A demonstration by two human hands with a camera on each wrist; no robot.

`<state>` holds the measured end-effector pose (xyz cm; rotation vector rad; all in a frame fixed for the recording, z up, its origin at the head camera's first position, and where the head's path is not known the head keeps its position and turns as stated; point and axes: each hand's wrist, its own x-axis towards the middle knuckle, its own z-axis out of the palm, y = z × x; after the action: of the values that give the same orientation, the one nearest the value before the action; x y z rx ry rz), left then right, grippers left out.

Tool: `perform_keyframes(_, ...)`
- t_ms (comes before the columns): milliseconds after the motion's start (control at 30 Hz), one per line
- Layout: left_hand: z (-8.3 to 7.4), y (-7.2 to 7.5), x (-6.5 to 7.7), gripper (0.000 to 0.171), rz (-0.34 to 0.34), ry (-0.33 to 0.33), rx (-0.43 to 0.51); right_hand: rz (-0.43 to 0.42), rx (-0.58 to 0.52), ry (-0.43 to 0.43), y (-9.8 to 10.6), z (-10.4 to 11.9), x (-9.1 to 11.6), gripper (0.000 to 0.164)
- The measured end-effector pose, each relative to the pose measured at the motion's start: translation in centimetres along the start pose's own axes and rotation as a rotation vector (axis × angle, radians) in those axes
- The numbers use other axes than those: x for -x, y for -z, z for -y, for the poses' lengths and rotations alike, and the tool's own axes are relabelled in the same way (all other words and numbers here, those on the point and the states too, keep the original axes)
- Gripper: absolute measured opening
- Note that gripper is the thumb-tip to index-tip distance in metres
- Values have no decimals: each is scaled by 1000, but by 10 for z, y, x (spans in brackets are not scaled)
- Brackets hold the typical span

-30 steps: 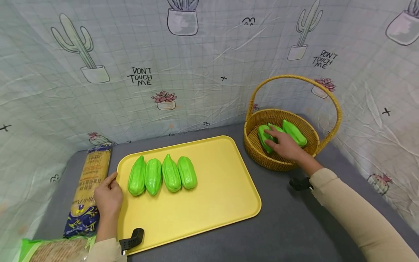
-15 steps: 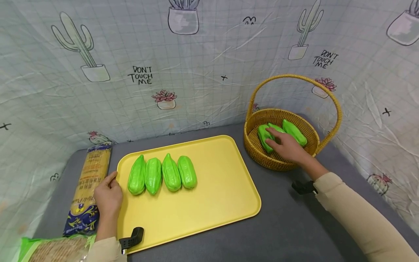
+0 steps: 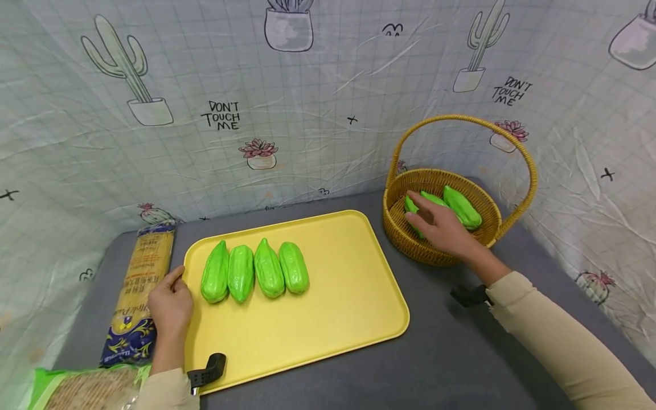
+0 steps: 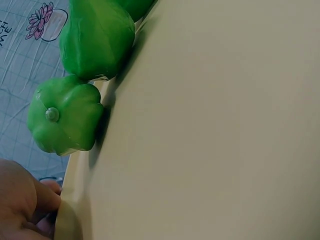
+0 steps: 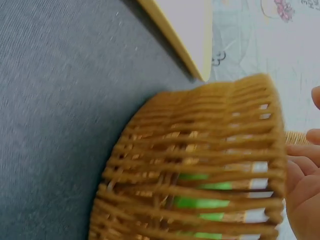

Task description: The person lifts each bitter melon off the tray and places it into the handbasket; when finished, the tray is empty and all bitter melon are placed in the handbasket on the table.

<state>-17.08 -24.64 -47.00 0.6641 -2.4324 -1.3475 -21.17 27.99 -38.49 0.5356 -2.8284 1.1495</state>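
Observation:
Several glossy green papayas (image 3: 269, 267), possibly models, lie side by side on the left part of the yellow tray (image 3: 348, 307). My left hand (image 3: 171, 302) is at the tray's left edge, its curled fingers on the rim; the left wrist view shows the fingers (image 4: 42, 200) against the rim's outer side. My right hand (image 3: 443, 225) is over the wicker basket (image 3: 415, 245), fingers apart and thumb spread, holding nothing. Inside the basket, a papaya (image 3: 461, 208) lies at the right; others are partly hidden by the hand. Green shows through the basket's weave (image 5: 200, 202).
Left of the tray lies a long packet of pasta (image 3: 146, 267), with a green-edged bag (image 3: 92, 390) in front of it. The basket's tall handle (image 3: 463, 118) arches above its opening. A printed cloth (image 3: 307, 102) hangs behind the grey table (image 3: 389, 376).
The right hand has lifted slightly and shifted left above the basket, its fingers more straightened, covering more of the left papaya. The left hand stays on the tray's rim.

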Motion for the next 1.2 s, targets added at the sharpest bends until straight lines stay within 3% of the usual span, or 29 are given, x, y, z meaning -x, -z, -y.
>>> perform_keyframes(333,-1,1,1,45,1,7,1,24,-55,41,-12,23,-4,63)
perform_keyframes(600,-1,1,1,45,0,10,5,113,-90,42,-33,38,-6,68)
perform_keyframes(900,-1,-1,2,45,-6,-5,6,144,-125,86,-52,51,-12,65)
perform_keyframes(1200,-1,2,1,44,-7,-5,-1,197,-250,77,-83,66,-21,67)
